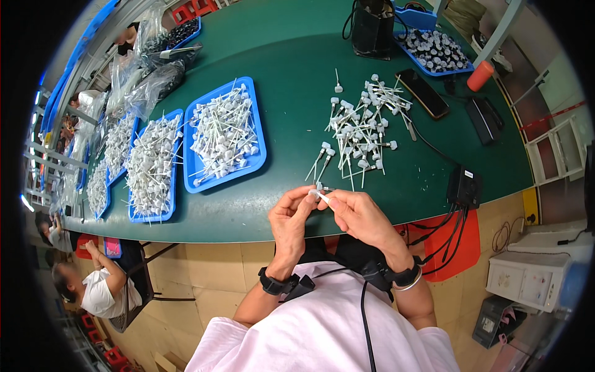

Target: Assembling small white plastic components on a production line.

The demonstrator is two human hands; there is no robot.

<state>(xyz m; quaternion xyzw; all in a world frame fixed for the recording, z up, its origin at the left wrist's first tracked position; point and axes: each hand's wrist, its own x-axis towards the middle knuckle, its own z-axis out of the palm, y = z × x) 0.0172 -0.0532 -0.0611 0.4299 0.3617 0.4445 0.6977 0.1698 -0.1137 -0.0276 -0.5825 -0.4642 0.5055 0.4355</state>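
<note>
Above the near table edge, my left hand (289, 224) pinches a small white pump head (315, 193) between thumb and fingers. My right hand (364, 221) is closed on a slim white pointed piece (326, 199), its tip touching or very close to the head; its exact kind cannot be made out. Just past my fingertips lie a few loose pump heads with thin white tubes (326, 150). Beyond them spreads a larger heap of similar pump heads (362, 130) on the green table (291, 93).
To the left, blue trays (261, 139) hold many white tubed pieces. A phone (423, 93), an orange-red cylinder (480, 76) and a blue tray of black-and-white parts (434, 53) stand far right. A black box with cables (465, 187) sits at the right edge. Another person (108, 285) sits at left.
</note>
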